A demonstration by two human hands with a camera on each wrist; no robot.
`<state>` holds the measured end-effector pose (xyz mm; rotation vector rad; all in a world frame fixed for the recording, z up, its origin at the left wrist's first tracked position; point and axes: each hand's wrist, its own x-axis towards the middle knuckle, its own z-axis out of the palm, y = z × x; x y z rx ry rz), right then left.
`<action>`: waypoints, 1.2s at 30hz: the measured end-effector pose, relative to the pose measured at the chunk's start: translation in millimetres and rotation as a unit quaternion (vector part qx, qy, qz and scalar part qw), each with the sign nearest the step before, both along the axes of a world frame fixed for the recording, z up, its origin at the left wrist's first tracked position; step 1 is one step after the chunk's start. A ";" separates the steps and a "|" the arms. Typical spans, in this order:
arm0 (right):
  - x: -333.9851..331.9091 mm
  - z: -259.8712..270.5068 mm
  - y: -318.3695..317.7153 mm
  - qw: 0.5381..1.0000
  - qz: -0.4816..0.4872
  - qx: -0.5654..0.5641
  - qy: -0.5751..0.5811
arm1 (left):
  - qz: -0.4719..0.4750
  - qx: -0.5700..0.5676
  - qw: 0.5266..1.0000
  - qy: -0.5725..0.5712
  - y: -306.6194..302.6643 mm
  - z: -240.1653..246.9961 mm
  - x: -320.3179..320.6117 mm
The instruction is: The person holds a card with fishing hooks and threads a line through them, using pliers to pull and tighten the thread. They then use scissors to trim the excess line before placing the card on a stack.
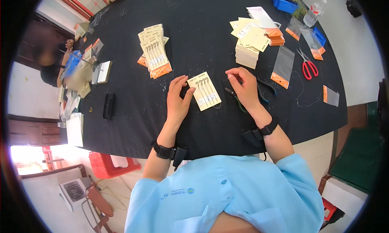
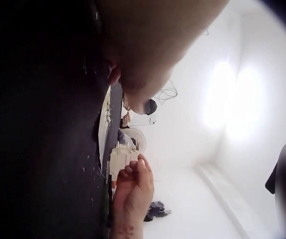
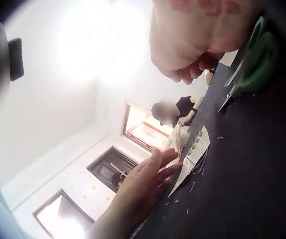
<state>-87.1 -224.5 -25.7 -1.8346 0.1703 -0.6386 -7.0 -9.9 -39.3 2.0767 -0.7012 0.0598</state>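
Note:
A cream card (image 1: 204, 91) with several thin, dark-topped pieces fixed across it lies on the black cloth in front of the person. The left hand (image 1: 177, 99) rests at its left edge, fingers extended and thumb at the card's side. To the right, the right hand (image 1: 246, 89) is raised a little over the cloth, fingers loosely bent and thumb close to the forefinger, with nothing visible in it. Beneath the right hand lie scissors with green handles (image 3: 255, 62), partly hidden in the head view. In the right wrist view the card (image 3: 190, 162) lies beside the left fingers.
Filled cards (image 1: 156, 50) are piled at the back left. A stack of cream cards (image 1: 246, 55) stands at the back right. Plastic sleeves (image 1: 283, 65), red-handled scissors (image 1: 308, 69), dark pliers (image 1: 265, 91) and a bottle (image 1: 315, 12) lie rightward. A black case (image 1: 108, 106) lies left.

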 end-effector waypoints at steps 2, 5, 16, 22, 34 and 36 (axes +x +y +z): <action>0.0 1.2 1.3 1.000 -0.003 -0.019 -0.015 | 0.013 -0.009 0.999 0.042 3.2 7.8 1.9; -1.2 0.8 0.1 1.000 -0.005 -0.027 -0.012 | -0.002 -0.028 0.999 0.027 17.1 22.4 13.9; 0.3 -1.3 1.7 0.992 -0.030 -0.070 -0.100 | -0.032 0.009 0.998 -0.060 42.9 108.7 74.5; -4.6 8.2 1.6 0.993 -0.018 -0.067 -0.099 | -0.074 0.100 0.984 -0.129 0.6 175.9 120.1; -3.0 6.4 -2.0 0.985 -0.014 -0.103 -0.137 | -0.056 0.315 0.932 -0.170 -102.4 111.2 252.7; -1.7 3.7 -3.2 0.984 -0.004 -0.098 -0.148 | -0.055 0.341 0.929 -0.134 -127.5 95.2 254.7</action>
